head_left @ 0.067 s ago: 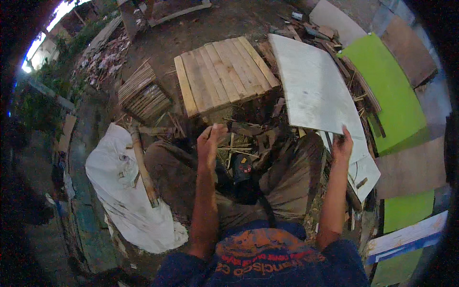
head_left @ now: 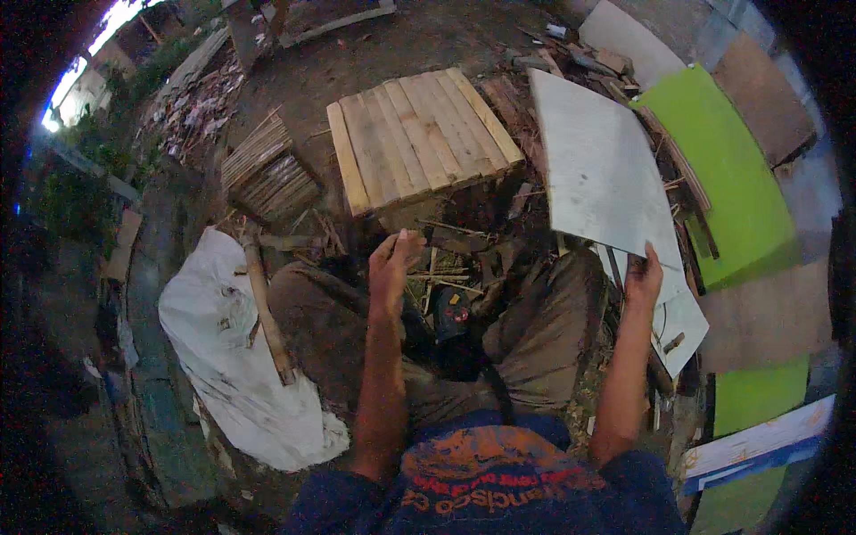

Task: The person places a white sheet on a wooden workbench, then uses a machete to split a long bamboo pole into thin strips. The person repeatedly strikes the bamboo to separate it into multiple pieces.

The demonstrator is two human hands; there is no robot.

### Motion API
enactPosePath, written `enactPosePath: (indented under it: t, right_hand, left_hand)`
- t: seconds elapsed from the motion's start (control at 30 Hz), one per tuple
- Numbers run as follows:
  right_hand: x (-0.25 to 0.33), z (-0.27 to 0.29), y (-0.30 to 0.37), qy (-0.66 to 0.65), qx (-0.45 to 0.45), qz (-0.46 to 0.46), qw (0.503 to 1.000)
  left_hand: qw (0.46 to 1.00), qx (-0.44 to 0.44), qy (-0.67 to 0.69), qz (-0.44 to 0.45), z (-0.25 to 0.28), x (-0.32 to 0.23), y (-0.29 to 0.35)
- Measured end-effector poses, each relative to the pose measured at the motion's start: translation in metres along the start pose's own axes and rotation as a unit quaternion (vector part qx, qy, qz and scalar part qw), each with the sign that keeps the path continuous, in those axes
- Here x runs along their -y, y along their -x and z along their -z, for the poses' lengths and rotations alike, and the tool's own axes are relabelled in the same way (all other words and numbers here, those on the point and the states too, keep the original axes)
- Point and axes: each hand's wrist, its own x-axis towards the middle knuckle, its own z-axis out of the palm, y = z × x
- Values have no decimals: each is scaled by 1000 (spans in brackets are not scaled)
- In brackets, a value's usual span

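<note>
A long pale white panel [head_left: 599, 152] lies slanted at the right. My right hand [head_left: 644, 275] is closed on its near right corner, with the thumb on the upper face and the fingers beneath, partly hidden. My left hand [head_left: 390, 265] is raised above my left knee, its fingers curled together near the thumb. Whatever it may hold is too small and dim to tell. Just beyond it stands a low wooden platform of light planks [head_left: 415, 138], apart from both hands. A second white sheet [head_left: 679, 330] lies under the near end of the panel.
A slatted wooden crate [head_left: 272, 174] stands left of the platform. A white sack [head_left: 214, 312] with a wooden stick [head_left: 266, 308] on it lies beside my left leg. Green boards [head_left: 722, 169] and brown boards [head_left: 767, 312] line the right side. Wood scraps [head_left: 441, 278] litter the ground between my legs.
The white panel has shifted to the right, away from the plank platform, with my right hand moving along at its corner. My left hand stays nearly where it was.
</note>
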Motion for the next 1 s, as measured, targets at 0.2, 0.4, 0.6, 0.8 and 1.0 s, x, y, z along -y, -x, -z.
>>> enactPosePath:
  t: [0.2, 0.4, 0.6, 0.8, 1.0]
  right_hand:
    - [-16, 128, -91, -37, -111, -1, 993]
    - [71, 325, -264, 306, 14, -114, 945]
    - [-72, 213, -133, -43, -249, -144, 957]
    - [-98, -13, 23, 322, 179, 52, 928]
    - [-251, 31, 15, 651, 394, -63, 646]
  left_hand:
    - [998, -18, -56, 18, 16, 10, 6]
    - [996, -36, 61, 45, 42, 41, -13]
    - [968, -197, -110, -105, 117, 61, 20]
    - [955, -271, -96, 78, 148, 87, 46]
    - [922, -201, -323, 75, 118, 143, 10]
